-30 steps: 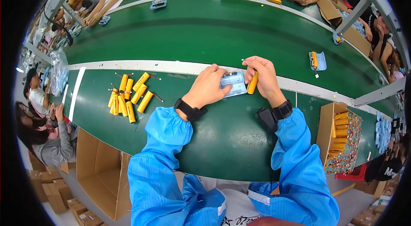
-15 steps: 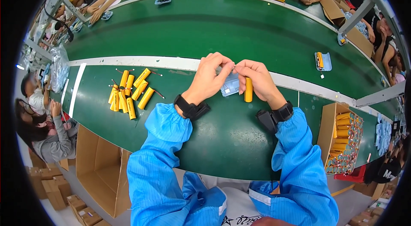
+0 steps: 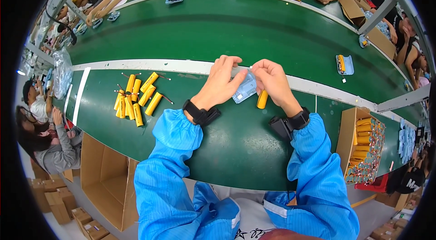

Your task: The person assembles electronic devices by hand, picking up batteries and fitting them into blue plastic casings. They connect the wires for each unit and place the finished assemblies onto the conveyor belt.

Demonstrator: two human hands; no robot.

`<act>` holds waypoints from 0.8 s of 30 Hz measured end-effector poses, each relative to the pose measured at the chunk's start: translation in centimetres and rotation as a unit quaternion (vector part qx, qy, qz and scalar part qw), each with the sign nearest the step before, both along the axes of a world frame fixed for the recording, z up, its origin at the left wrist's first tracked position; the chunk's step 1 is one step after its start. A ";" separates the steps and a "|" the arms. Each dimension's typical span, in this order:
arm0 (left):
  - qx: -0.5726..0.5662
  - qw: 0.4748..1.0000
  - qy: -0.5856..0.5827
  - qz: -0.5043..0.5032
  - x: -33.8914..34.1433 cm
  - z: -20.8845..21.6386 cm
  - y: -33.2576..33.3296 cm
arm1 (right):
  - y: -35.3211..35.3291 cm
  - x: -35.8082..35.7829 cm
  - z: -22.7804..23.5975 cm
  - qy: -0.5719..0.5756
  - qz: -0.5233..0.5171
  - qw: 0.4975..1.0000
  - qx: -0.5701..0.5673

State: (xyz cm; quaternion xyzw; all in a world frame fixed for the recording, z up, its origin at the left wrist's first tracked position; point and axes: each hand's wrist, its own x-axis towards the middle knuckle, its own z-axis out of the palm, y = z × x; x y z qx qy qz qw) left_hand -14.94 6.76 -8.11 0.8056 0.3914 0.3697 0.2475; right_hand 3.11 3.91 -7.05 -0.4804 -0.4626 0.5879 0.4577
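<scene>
My left hand (image 3: 222,80) is closed at the upper left edge of a light blue plastic casing (image 3: 245,91), its thumb across the top; the fingers behind are hidden. Just to the right, my right hand (image 3: 274,82) pinches a tiny white plug (image 3: 250,67) between thumb and forefinger. A yellow cylindrical battery (image 3: 262,99) shows below the right hand's curled fingers, beside the casing. Its wires are too fine to make out. Farther left on the green bench lies a loose group of yellow batteries (image 3: 138,115) with thin leads.
A cardboard box of batteries (image 3: 347,135) stands at the right, light blue casings (image 3: 406,142) beyond it. A white rail (image 3: 181,64) separates bench from green conveyor (image 3: 195,26), which carries a casing with a battery (image 3: 345,64). An open carton (image 3: 106,181) sits lower left. Co-workers sit across and left.
My fingertips have moved apart, with the white plug now at the right fingertips. More of the blue casing shows, and the battery has tilted and shifted slightly left.
</scene>
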 end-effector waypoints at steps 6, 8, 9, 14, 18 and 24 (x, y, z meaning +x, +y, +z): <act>-0.010 0.980 0.200 -0.012 -0.1 -0.7 -0.8 | 0.2 0.2 -0.1 0.078 -0.035 0.995 -0.058; -0.033 0.978 0.205 -0.020 -0.1 -0.5 -0.8 | 0.1 -0.3 -0.3 0.043 -0.018 0.999 -0.022; -0.044 0.977 0.207 -0.024 -0.1 -0.4 -0.8 | 0.1 -0.5 -0.8 0.043 -0.018 0.999 -0.023; -0.077 0.977 0.195 -0.036 0.2 -0.3 -1.1 | -0.2 -1.7 -3.0 -0.237 -0.066 0.944 0.218; -0.006 0.987 0.157 -0.030 0.2 -1.4 -1.2 | -0.7 -2.1 -3.4 -0.307 -0.068 0.931 0.188; -0.008 0.987 0.155 -0.032 0.3 -1.4 -1.5 | -0.8 -2.4 -3.4 -0.315 -0.074 0.933 0.159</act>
